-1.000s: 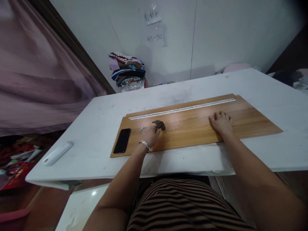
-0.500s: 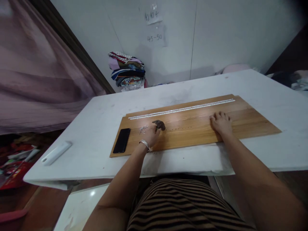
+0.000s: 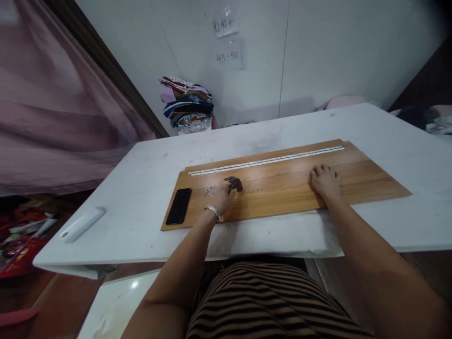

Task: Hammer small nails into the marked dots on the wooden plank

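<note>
My left hand [image 3: 222, 197], with a bracelet at the wrist, is closed on a hammer [image 3: 234, 183] near its dark head; the handle is hidden by the hand. The hammer rests low over a wood-grain board [image 3: 296, 197]. My right hand [image 3: 325, 181] lies palm down on the right part of the board, fingers slightly bent and apart, with nothing seen in it. Several nails [image 3: 210, 190] lie loose just left of my left hand. Rightward from the hammer head runs a row of small dark dots [image 3: 263, 189], too small to tell whether nails or holes.
Two long pale strips [image 3: 264, 162] run along the board's far side. A black phone [image 3: 179, 206] lies at its left end. On the white table [image 3: 141, 179] is a long white object [image 3: 83, 225]. Folded clothes [image 3: 189, 103] are stacked beyond the table, against the wall.
My right hand has shifted very slightly on the board. My left hand and the hammer look almost the same as before.
</note>
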A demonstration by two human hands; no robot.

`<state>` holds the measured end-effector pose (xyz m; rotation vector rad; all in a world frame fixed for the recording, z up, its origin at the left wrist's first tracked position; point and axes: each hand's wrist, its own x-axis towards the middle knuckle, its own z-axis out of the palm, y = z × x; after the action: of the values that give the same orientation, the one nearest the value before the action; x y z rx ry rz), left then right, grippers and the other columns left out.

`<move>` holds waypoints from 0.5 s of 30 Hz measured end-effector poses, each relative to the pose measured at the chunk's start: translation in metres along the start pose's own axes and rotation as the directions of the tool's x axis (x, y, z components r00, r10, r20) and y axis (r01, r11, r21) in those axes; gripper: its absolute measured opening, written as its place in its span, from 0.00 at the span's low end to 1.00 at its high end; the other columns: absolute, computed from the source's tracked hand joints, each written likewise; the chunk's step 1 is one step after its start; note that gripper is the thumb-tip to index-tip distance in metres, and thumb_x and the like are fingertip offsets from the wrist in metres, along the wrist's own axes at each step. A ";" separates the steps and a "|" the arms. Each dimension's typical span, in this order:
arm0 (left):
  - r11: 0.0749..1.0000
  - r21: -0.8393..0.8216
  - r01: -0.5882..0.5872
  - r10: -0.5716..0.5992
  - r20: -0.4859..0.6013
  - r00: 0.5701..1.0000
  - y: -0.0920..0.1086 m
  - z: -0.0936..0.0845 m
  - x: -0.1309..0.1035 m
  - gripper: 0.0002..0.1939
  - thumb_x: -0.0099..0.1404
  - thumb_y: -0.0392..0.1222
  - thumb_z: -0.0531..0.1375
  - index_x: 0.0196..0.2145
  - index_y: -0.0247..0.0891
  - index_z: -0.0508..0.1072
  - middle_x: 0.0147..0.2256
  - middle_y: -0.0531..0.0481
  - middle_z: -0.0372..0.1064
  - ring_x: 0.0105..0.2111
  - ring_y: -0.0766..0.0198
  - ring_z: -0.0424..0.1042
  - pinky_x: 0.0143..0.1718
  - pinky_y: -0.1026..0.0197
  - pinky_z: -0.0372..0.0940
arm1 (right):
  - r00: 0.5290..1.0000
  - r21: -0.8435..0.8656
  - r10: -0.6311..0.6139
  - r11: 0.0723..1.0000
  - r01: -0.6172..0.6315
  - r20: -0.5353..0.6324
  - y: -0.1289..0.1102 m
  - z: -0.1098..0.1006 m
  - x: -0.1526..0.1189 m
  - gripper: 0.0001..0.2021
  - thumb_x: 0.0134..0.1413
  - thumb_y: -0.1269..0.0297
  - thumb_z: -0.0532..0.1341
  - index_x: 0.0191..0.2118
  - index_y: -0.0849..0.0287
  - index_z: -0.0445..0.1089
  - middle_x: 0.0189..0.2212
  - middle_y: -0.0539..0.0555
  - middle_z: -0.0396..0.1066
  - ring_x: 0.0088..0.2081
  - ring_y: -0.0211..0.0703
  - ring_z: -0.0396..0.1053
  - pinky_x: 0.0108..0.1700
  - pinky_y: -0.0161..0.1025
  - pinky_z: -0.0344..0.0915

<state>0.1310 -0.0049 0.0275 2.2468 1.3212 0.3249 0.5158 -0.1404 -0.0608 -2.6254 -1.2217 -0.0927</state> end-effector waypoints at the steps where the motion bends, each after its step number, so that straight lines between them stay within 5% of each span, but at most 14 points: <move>1: 1.000 0.003 0.005 -0.005 0.015 1.000 0.001 0.000 0.000 0.12 0.74 0.42 0.59 0.38 0.38 0.81 0.28 0.46 0.78 0.34 0.54 0.81 0.44 0.56 0.73 | 1.000 -0.008 0.000 1.000 0.000 0.004 0.000 0.000 0.000 0.26 0.77 0.60 0.45 0.60 0.61 0.78 0.63 0.72 0.75 0.64 0.65 0.66 0.64 0.62 0.61; 15: 0.999 0.031 0.044 -0.046 0.058 0.997 0.002 -0.003 -0.001 0.12 0.76 0.42 0.57 0.40 0.39 0.80 0.28 0.47 0.77 0.34 0.54 0.80 0.42 0.56 0.71 | 1.000 -0.032 -0.003 0.999 0.003 0.004 -0.004 -0.004 -0.001 0.25 0.75 0.62 0.46 0.60 0.61 0.78 0.64 0.71 0.74 0.64 0.64 0.66 0.65 0.60 0.60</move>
<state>0.1305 -0.0059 0.0314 2.2299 1.3526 0.2221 0.5123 -0.1399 -0.0567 -2.6527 -1.2356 -0.1088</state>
